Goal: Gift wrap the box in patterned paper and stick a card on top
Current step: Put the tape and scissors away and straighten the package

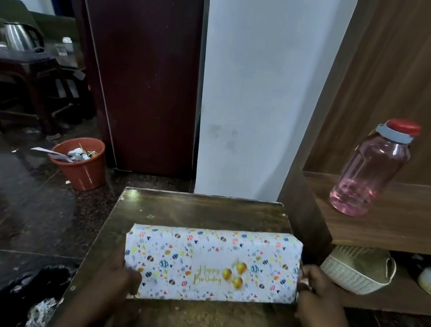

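Observation:
A long box wrapped in white paper with small coloured prints lies on a small dark wooden table. On its top sits a card with gold "Happy Birthday" lettering and three gold balloons. My left hand grips the box's left end, fingers curled under its near corner. My right hand holds the right end, fingers curled against the folded paper there.
A pink water bottle with a red cap stands on a wooden shelf at the right. A white woven basket sits below it. An orange bin with scraps stands on the floor at the left, a black bag near the table.

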### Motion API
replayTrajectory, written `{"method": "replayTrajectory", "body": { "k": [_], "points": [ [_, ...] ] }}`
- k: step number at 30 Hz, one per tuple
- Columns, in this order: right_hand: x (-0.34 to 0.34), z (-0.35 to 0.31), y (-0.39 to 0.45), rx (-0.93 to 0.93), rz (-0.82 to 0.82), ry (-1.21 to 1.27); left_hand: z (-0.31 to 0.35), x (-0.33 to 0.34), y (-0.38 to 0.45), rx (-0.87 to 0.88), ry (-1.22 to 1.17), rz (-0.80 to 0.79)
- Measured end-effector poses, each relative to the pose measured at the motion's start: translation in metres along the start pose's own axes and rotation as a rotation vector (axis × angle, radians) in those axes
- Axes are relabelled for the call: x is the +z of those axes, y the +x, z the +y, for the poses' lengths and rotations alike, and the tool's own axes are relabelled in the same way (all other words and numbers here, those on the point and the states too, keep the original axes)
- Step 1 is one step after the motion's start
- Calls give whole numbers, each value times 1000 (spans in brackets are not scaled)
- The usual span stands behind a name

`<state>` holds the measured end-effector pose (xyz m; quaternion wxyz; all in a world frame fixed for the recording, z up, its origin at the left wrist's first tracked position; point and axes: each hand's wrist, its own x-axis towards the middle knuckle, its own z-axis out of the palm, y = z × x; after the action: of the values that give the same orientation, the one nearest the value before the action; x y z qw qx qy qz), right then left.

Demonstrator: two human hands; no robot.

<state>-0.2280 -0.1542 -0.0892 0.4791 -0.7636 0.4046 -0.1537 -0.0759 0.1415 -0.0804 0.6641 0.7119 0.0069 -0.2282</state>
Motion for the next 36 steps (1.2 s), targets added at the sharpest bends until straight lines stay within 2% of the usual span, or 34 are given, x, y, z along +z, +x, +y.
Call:
{"method": "replayTrajectory", "body": {
  "k": [7, 12, 16, 21, 28, 32, 34, 36],
  "points": [
    [11, -5, -2, -45, -6, -12, -6, 10, 5, 4, -11, 135],
    [16, -5, -2, -90, 16, -53, -14, 11, 9, 103, 85, 202],
    [19, -8, -2, -142, 117, -39, -17, 13, 10, 192, 141, 254],
    [25, -20, -8, -295, 240, 43, -16, 17, 11, 293, 226, 286],
    [47, -25, -17, -288, 81, 204, -16, 44, -3, 427, 362, 370],
    [56, -31, -23, -307, 17, 237, -17, 45, -2, 517, 436, 472],
    [61, -32, -24, -240, -53, 360, -12, 48, -7, 579, 376, 487],
    [64, -38, -29, -143, -125, 551, -5, 56, -13, 541, 184, 365]
  ]
}}
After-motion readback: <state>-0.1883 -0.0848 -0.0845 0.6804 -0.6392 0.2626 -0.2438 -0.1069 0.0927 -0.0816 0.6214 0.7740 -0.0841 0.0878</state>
